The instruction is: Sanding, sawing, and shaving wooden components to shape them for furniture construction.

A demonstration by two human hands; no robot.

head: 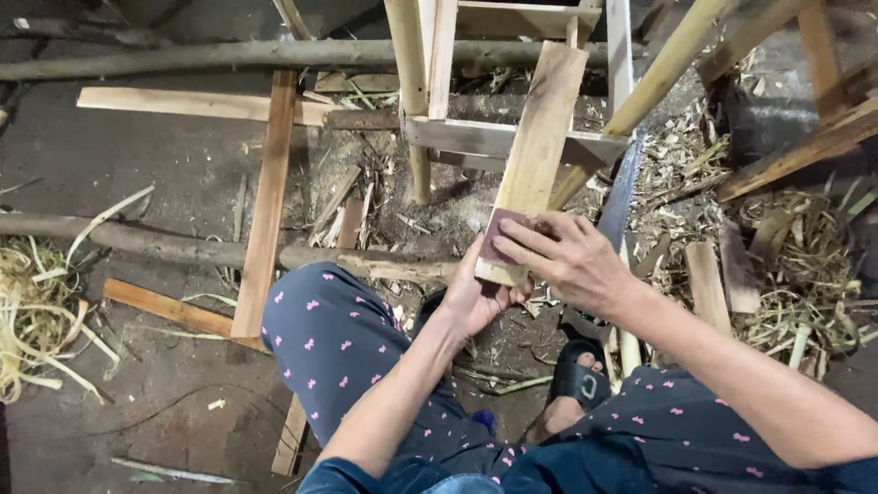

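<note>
**Flat wooden board held against a bamboo frame and covered near its lower end by a sanding sheet**

A pale, flat wooden board (535, 151) with a straight grain and squared ends was shown near the centre of the view. Its face was light tan, with a darker streak along the upper left edge. Its long axis was seen to run steeply from the lower left to the upper right, the upper end being leaned against the bamboo-and-slat frame (476, 137) and the lower end being pointed toward the knees.

The lower end of the board was gripped from beneath by the left hand (476, 297), whose fingers were curled closed around the edge. A small reddish-brown sanding sheet (501, 236) was pressed flat on the board's face by the right hand (567, 261); its fingers were extended, only slightly bent, and laid upon the sheet rather than wrapped around anything.

Loose planks (267, 201), bamboo poles (183, 55) and shavings (786, 265) were scattered over the dark floor (110, 155). Dotted navy trousers (338, 348) and a black sandal (578, 375) were visible below.
</note>
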